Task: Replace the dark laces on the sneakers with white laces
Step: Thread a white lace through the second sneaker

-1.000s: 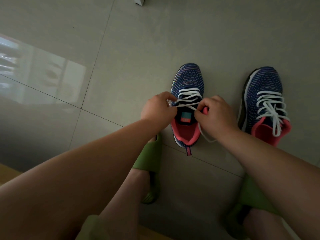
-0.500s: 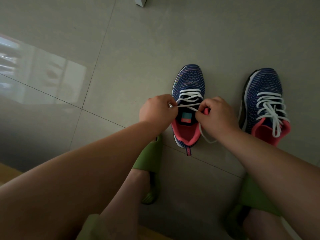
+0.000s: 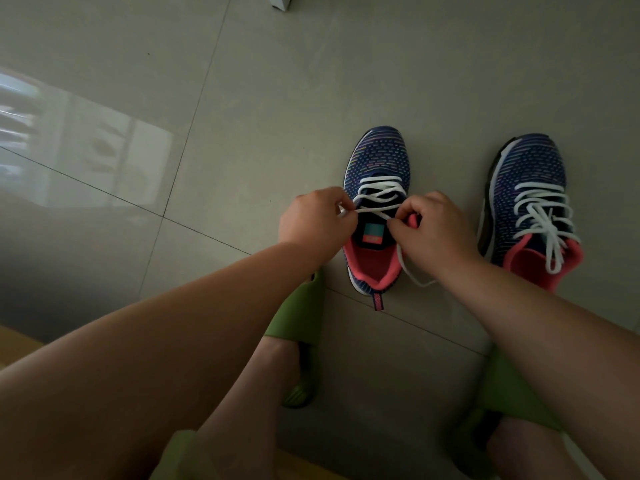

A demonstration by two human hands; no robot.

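Note:
Two blue knit sneakers with pink linings stand on the grey tile floor, toes pointing away from me. The left sneaker (image 3: 379, 161) carries a white lace (image 3: 379, 194) through its lower eyelets. My left hand (image 3: 313, 223) pinches one end of that lace at the shoe's left side. My right hand (image 3: 429, 230) pinches the lace at the right side, and a loose tail (image 3: 410, 271) hangs below it onto the floor. The lace runs taut between both hands over the tongue. The right sneaker (image 3: 530, 178) is laced in white, ends loose. No dark lace is in view.
My feet wear green slippers, one (image 3: 301, 330) just behind the left sneaker and one (image 3: 512, 393) at the lower right. A white object's corner (image 3: 280, 1) shows at the top edge. A wooden edge (image 3: 14, 341) lies at the lower left.
Both hands stay at the left sneaker; my right hand has shifted slightly and drawn the lace tighter across the tongue. The view has dipped a little. The sneakers have not moved.

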